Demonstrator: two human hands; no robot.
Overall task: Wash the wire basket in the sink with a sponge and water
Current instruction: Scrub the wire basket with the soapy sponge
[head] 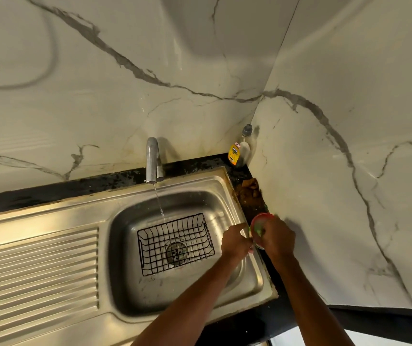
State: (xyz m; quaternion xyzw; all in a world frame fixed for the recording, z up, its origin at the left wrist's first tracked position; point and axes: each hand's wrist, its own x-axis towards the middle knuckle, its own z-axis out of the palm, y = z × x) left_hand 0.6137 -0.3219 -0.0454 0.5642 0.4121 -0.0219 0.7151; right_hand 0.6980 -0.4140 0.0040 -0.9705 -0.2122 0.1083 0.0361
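Marble-patterned wall panels meet in a corner above a dark speckled counter, and a steel sink (225, 186) with a ribbed drainboard on its left is set into it. From your head camera, the tap (153, 159) at the back rim is running, a thin stream falling into the basin. The wire basket (175, 243) sits upright on the basin floor, right over the drain, with its long axis running left to right and slightly tilted toward the back right corner. The stream lands at or just behind its rear edge.

Both your hands are off to the right of the basket, at the sink's right rim. Your right hand (278, 237) is curled over a small red-rimmed tub (260, 219) on the counter strip, fingers bent down into or onto something green; I judge that to be the sponge, though it is mostly hidden. Your left hand (236, 239) hovers just beside it over the rim, fingers loosely bent, one extended toward the tub; whether it pinches anything I cannot tell.

So the basket lies to the left of your fingers and lower, and your left hand is nearer to it. Likely it steadies the near short end while the right brings the sponge across.

A soap bottle (236, 152) stands in the far corner, with brown debris (250, 189) on the counter between it and the tub.
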